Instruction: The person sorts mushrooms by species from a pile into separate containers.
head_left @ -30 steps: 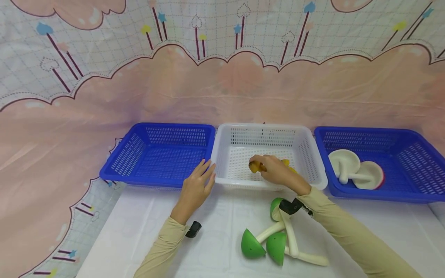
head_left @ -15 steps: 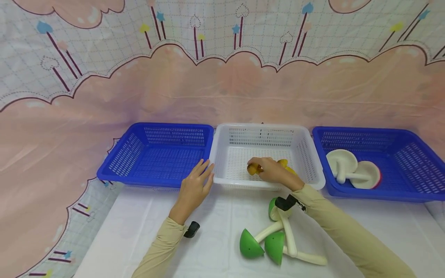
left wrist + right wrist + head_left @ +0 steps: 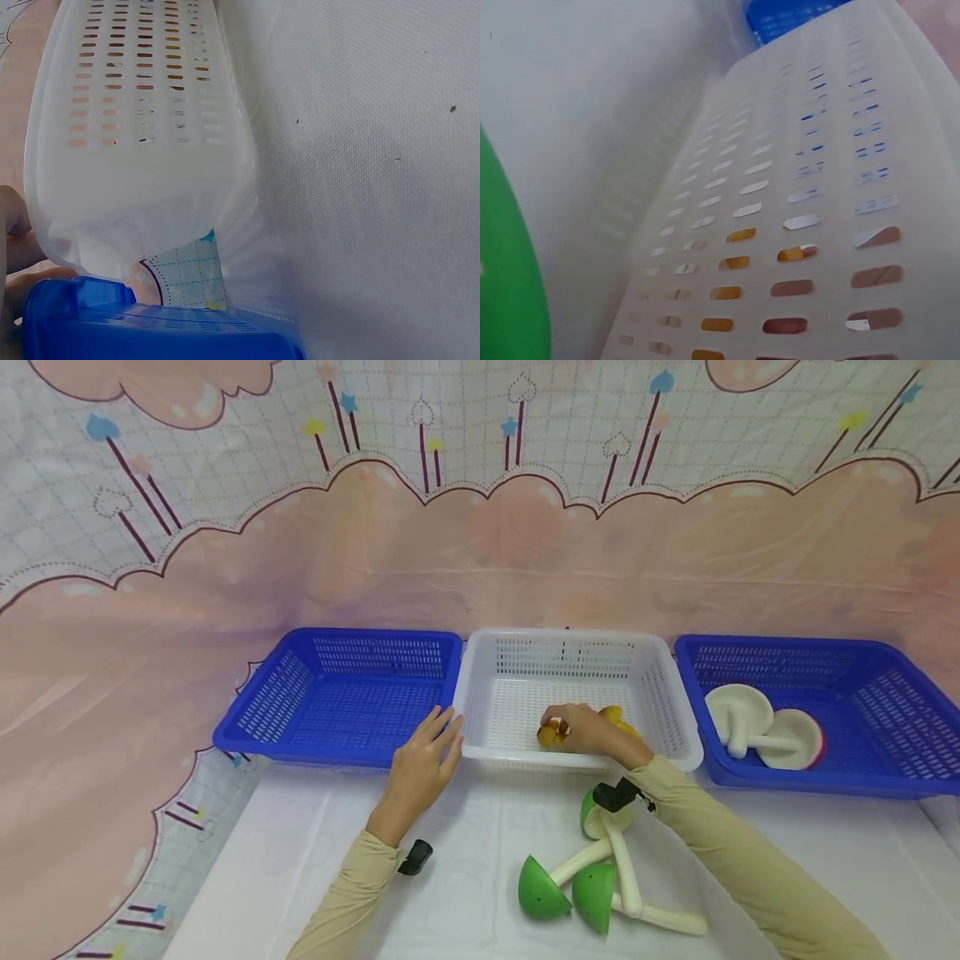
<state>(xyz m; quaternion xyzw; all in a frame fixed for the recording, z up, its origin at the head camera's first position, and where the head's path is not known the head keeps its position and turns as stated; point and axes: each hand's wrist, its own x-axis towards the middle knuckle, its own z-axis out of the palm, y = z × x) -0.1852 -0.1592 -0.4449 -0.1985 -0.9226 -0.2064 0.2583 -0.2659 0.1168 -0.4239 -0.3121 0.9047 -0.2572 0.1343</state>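
Note:
Over the white basket (image 3: 510,758), my right hand (image 3: 588,729) reaches down with curled fingers around a small yellow-brown mushroom (image 3: 548,737). Part of that mushroom is hidden by the fingers. Other yellow pieces (image 3: 613,713) lie to the right, partly behind the wrist. My left hand (image 3: 420,768) has its fingers extended and rests at the adjoining rims of the white basket and the left blue basket (image 3: 300,747). In the left wrist view, fingers (image 3: 19,247) show beside both rims. Through the slots in the right wrist view, yellow mushroom parts (image 3: 735,262) and skin appear.
Several green-capped mushrooms (image 3: 543,889) with pale stems lie on the white tablecloth (image 3: 465,902) in front of the white basket. The right blue basket (image 3: 847,781) contains two mushrooms (image 3: 738,710) with pale undersides. A patterned cloth (image 3: 480,552) hangs behind the baskets.
The yellow-brown mushroom sits slightly lower relative to my right fingers, with more of it showing beneath them. My left hand stays at the basket rims.

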